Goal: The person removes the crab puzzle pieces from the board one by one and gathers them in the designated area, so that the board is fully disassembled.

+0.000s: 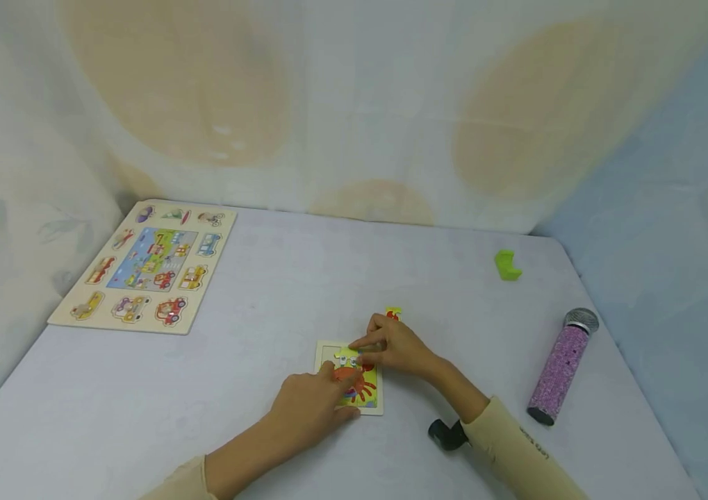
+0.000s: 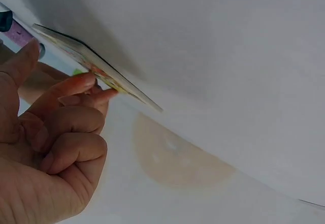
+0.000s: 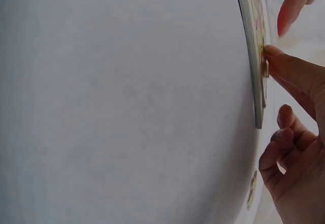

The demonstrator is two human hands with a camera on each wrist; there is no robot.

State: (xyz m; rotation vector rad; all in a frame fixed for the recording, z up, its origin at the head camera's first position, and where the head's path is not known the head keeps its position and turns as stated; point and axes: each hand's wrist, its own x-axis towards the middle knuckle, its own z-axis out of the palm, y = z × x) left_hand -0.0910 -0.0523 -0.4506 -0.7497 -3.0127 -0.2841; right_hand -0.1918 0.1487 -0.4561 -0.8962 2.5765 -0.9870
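A small square jigsaw puzzle with a red crab on yellow lies in a pale wooden frame [image 1: 371, 411] on the table. My left hand [image 1: 306, 408] comes in from the lower left, its straight index finger pressing on the crab picture while the other fingers curl in, as the left wrist view shows. At the upper right of the frame, my right hand [image 1: 399, 348] pinches a yellow puzzle piece [image 1: 345, 353] between thumb and index finger. Just behind that hand lies a loose red and yellow puzzle piece [image 1: 394, 312], partly hidden by the knuckles.
A larger wooden vehicle puzzle board [image 1: 203, 305] lies at the back left. On the right are a glittery purple microphone [image 1: 560, 371] and a bright green bracket-shaped piece [image 1: 506, 265]. A black object [image 1: 446, 436] lies partly under the right sleeve. Cloth walls border the table.
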